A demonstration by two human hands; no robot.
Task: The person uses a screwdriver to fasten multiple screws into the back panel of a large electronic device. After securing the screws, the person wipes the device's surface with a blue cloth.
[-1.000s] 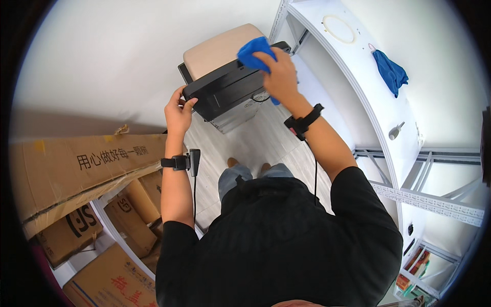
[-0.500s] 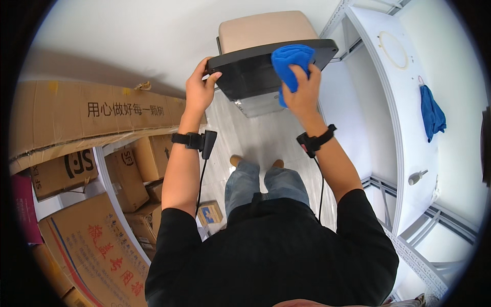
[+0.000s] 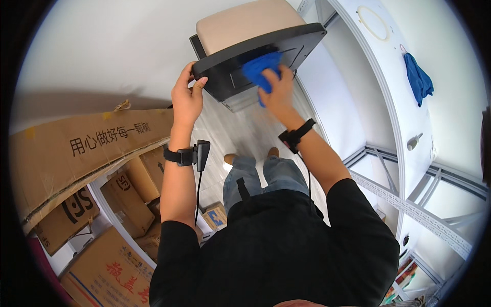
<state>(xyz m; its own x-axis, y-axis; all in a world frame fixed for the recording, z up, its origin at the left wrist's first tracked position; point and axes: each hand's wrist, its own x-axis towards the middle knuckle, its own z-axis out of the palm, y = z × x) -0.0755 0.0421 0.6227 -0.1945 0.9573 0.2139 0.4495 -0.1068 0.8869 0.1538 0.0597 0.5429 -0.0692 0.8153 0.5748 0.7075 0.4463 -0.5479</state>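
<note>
My left hand (image 3: 188, 98) grips the left edge of a black panel (image 3: 217, 88), thumb on the front face and fingers behind the edge. A beige, box-like part with rounded corners (image 3: 245, 25) rises behind this panel; I cannot tell what the whole object is. In my right hand (image 3: 280, 94), somewhat blurred by motion, is a bunched blue cloth (image 3: 260, 69). The cloth lies against the middle of the panel's face, over a recessed outline. Each wrist wears a black strap with a small device and a cable.
Cardboard boxes (image 3: 125, 202) fill a shelf on my left, with a long carton (image 3: 87, 140) on top. To the right stands a white shelving frame (image 3: 388, 102). Another blue cloth (image 3: 418, 79) hangs there. A small box (image 3: 215, 217) lies on the floor near my legs.
My right hand has moved the cloth from the panel's upper edge down to the middle of its face. The view has turned, and more of the panel's face shows.
</note>
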